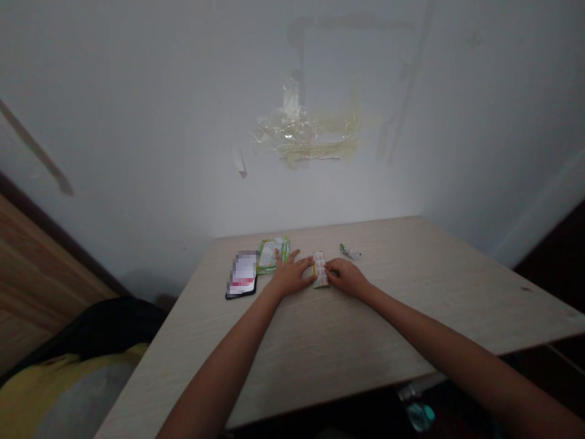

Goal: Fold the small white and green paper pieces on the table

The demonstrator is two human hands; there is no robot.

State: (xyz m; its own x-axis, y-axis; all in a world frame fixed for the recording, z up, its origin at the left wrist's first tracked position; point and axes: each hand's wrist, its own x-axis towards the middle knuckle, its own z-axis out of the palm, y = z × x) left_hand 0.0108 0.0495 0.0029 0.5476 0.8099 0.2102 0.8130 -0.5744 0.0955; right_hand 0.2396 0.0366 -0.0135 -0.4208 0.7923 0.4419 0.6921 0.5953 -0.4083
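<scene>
A small printed sheet (320, 268) with a grid of reddish marks and a yellow left edge lies on the light wooden table between my hands. My left hand (290, 275) rests with its fingers spread, the thumb and a fingertip touching the sheet's left edge. On the other side, my right hand (347, 275) has its fingers curled and pinched at the sheet's right edge. A green and white packet (269, 257) lies flat just beyond my left hand, whose fingers overlap its right part.
Left of the packet lies a phone (242, 274) with its screen lit and blurred. A crumpled wrapper (350, 251) is beyond my right hand. The wall (183, 122) with peeling tape (292, 137) rises behind the table (283, 353). Below the front edge is a bottle (419, 417).
</scene>
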